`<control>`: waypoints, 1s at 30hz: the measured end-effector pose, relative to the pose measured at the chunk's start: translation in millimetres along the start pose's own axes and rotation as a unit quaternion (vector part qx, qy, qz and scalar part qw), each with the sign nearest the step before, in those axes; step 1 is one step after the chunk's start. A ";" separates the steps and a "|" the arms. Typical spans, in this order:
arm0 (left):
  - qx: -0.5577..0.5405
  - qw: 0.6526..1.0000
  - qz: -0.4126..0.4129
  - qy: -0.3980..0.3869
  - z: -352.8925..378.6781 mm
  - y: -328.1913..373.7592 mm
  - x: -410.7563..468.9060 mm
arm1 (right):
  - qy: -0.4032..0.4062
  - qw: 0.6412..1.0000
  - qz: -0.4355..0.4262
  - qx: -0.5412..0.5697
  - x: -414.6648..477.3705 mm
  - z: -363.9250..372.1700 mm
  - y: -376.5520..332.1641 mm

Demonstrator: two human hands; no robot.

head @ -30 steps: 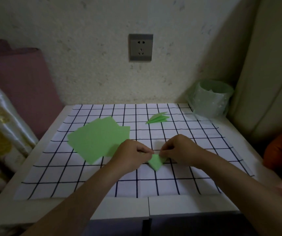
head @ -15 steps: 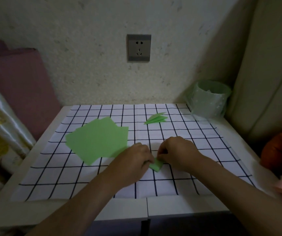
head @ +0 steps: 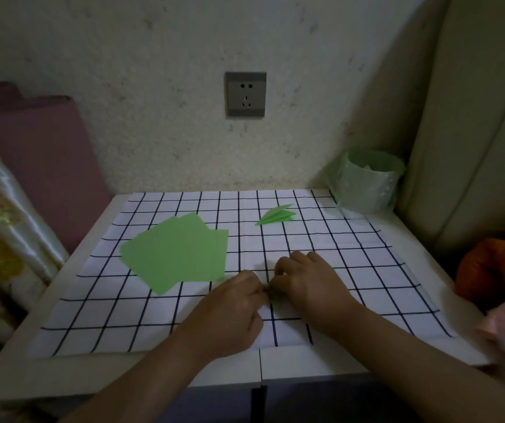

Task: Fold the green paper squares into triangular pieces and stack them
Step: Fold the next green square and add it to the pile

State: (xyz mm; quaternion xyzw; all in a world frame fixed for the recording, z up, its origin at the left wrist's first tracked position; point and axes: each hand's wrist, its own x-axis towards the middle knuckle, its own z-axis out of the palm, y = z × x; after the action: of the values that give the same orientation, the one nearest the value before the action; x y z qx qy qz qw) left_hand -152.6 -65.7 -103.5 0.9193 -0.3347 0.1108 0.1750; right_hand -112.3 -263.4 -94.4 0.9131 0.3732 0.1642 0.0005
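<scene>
Green paper squares (head: 178,254) lie fanned in a loose pile on the left of the checked mat (head: 123,315). Just right of them, the left hand (head: 230,309) and right hand (head: 306,285) meet, both with curled fingers pinching a small folded green piece (head: 271,293) that is nearly all hidden, only a sliver showing. Farther back sits a stack of folded triangles (head: 275,215), well apart from the hands; the bag-lined bin (head: 367,181) in the right corner holds pale scraps too dim to identify, and an orange cloth (head: 495,270) is cut off at the edge.

bare checked mat (head: 352,270) between flat paper sheets (head: 178,254) and folded stack (head: 275,215), bin (head: 367,181) blocking far right corner
</scene>
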 end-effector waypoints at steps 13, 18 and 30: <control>0.006 1.000 -0.027 0.008 1.0 6.6 -18.5 | -0.057 0.993 0.024 0.104 -20.8 -2.4 -5.5; 0.012 0.999 -0.047 0.004 3.9 6.5 -23.7 | -0.058 0.993 0.024 0.105 -25.9 -1.5 -5.4; -0.002 0.997 -0.061 -0.044 6.1 8.8 -25.0 | -0.074 0.991 0.035 0.110 -24.0 -4.5 -6.2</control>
State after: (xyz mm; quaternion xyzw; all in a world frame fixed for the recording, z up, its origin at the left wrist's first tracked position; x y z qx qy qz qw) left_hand -176.7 -60.0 -115.0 0.9417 -0.2854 0.0584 0.1684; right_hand -133.9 -275.8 -98.1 0.9295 0.3562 0.0542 -0.0784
